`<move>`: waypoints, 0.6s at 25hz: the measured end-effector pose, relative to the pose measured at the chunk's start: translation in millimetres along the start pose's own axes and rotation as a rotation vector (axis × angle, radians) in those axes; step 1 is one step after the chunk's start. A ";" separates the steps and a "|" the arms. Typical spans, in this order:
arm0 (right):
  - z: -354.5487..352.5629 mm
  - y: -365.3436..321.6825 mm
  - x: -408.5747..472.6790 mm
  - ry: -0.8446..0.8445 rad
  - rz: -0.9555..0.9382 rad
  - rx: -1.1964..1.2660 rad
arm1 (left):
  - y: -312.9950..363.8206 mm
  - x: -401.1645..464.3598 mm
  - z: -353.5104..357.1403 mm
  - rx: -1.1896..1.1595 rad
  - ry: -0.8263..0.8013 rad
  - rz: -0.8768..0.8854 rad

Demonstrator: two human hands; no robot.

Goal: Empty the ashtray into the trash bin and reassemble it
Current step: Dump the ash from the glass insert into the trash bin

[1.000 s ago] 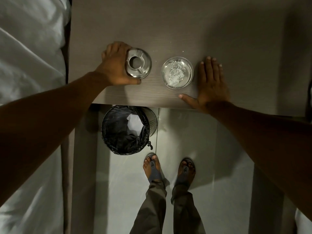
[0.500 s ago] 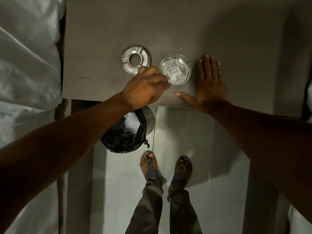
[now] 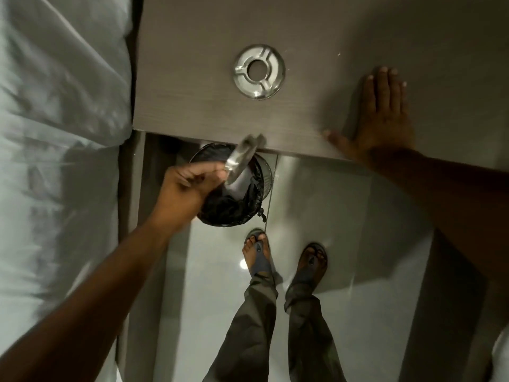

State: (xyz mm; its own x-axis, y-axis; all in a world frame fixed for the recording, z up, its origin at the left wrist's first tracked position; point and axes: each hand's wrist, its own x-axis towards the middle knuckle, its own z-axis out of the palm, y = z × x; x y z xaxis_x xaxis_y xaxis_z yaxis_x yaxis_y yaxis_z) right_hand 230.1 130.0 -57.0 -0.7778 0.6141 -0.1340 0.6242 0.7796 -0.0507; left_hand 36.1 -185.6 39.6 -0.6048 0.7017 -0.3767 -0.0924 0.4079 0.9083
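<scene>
The metal ashtray lid (image 3: pixel 259 75), a ring with a centre hole, lies flat on the grey wooden table (image 3: pixel 192 78). My left hand (image 3: pixel 187 186) grips the glass ashtray bowl (image 3: pixel 241 158), tipped on its side and blurred, over the trash bin (image 3: pixel 234 194) lined with a black bag. The bin stands on the floor partly under the table's front edge. My right hand (image 3: pixel 381 117) lies flat on the table near its edge, fingers apart, holding nothing.
A bed with white sheets (image 3: pixel 60 133) fills the left side, close to the table. My feet in sandals (image 3: pixel 259 252) stand on the pale tiled floor just right of the bin. A dark panel (image 3: pixel 446 299) rises at the right.
My left hand took the glass bowl off the table and carried it down over the bin, tipping it. The lid stays on the table; my right hand has not moved.
</scene>
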 end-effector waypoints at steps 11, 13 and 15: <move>10.2 1.0 -4.6 0.076 0.002 -0.024 | -121.8 30.7 -44.4 -0.784 -0.391 -0.761; 13.5 0.6 -3.9 0.089 -0.005 -0.030 | -133.3 38.5 -40.2 -0.830 -0.467 -0.794; 15.7 2.5 -4.3 0.095 -0.009 -0.028 | -135.6 43.0 -40.6 -0.843 -0.468 -0.806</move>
State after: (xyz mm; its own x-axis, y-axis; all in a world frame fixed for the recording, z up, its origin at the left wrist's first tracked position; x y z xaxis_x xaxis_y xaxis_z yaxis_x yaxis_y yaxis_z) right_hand 236.1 127.3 -72.2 -0.7878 0.6147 -0.0395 0.6157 0.7876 -0.0241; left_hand -9.5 -234.4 -92.3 0.1808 0.6370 -0.7494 -0.8850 0.4378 0.1586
